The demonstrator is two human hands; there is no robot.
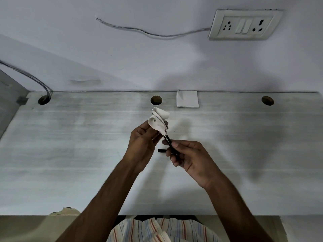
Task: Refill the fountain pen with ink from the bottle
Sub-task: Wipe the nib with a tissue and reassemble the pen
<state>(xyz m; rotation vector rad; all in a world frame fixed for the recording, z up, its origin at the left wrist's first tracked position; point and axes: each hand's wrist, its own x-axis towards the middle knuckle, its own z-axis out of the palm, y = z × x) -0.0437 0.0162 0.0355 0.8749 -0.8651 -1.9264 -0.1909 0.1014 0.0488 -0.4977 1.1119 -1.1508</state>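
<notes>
My right hand (187, 157) grips the dark fountain pen (169, 141) above the tabletop (70, 145); my left hand (144, 142) pinches a white tissue (158, 122) around its upper end. A small black piece (161, 151) lies beneath; folded tissues (187, 100) sit far back.

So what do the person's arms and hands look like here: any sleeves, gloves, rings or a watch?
Both forearms are bare up to the bottom edge of the picture, with no sleeves in view. The left hand and right hand wear no gloves, and no ring, watch or bracelet shows. Below them is a striped garment, pale with reddish and blue stripes.
</notes>
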